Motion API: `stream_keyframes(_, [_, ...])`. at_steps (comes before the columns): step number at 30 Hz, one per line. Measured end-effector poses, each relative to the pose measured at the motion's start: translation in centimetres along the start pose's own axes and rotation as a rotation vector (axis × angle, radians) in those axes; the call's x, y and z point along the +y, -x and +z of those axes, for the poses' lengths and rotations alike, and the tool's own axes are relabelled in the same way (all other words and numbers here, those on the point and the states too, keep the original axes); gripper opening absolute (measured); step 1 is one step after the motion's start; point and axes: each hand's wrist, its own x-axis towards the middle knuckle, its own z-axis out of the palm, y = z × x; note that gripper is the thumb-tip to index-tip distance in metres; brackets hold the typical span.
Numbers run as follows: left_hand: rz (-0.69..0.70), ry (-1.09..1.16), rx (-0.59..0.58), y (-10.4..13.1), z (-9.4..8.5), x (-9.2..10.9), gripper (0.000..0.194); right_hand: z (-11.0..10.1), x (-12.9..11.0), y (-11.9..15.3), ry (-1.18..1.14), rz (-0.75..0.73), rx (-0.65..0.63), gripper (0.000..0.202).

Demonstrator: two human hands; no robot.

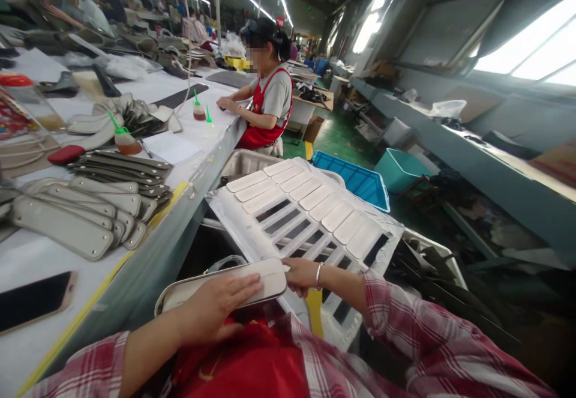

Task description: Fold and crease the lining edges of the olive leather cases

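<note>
A long off-white panel [265, 266] with rounded ends and a dark edge lies across my lap, close to my red apron. My left hand [220, 302] rests over its top with the fingers stretched along it, the thumb on the near side. At the panel's right end, my right hand [301, 273] has its fingers curled in against the edge; what the fingertips pinch is partly hidden. Just beyond is a slatted white rack [270, 239], with several flat off-white rounded pieces [321, 200] laid in rows on it.
On the left table [148, 254] are stacked grey panels [63, 218], a phone [36, 301] and a green-tipped glue bottle [123, 137]. A co-worker in a red apron [270, 98] sits farther along it. A blue crate [351, 176] stands beyond the rack.
</note>
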Motion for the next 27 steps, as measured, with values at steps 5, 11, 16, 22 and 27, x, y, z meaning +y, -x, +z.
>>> stream_keyframes(5, [-0.010,0.064,-0.065,-0.7,-0.5,-0.1,0.069,0.1,0.6,-0.4,0.133,-0.207,0.107,0.043])
stream_keyframes(11, [-0.006,0.037,-0.136,-1.0,-0.5,-0.4,0.066,-0.6,1.3,-0.1,0.106,-0.260,0.111,0.058])
stream_keyframes(16, [0.002,-0.059,-0.179,-1.7,-0.1,-0.5,0.060,-1.4,-0.1,0.9,0.124,-0.268,0.112,0.056])
stream_keyframes(22, [0.017,-0.167,-0.115,-1.7,1.0,-0.3,0.055,-2.5,0.8,-0.1,-0.255,-0.104,-0.184,0.046])
stream_keyframes(27, [-0.042,-0.197,-0.103,-1.4,0.4,0.5,0.044,0.4,5.1,-3.5,-0.395,-0.015,0.068,0.040])
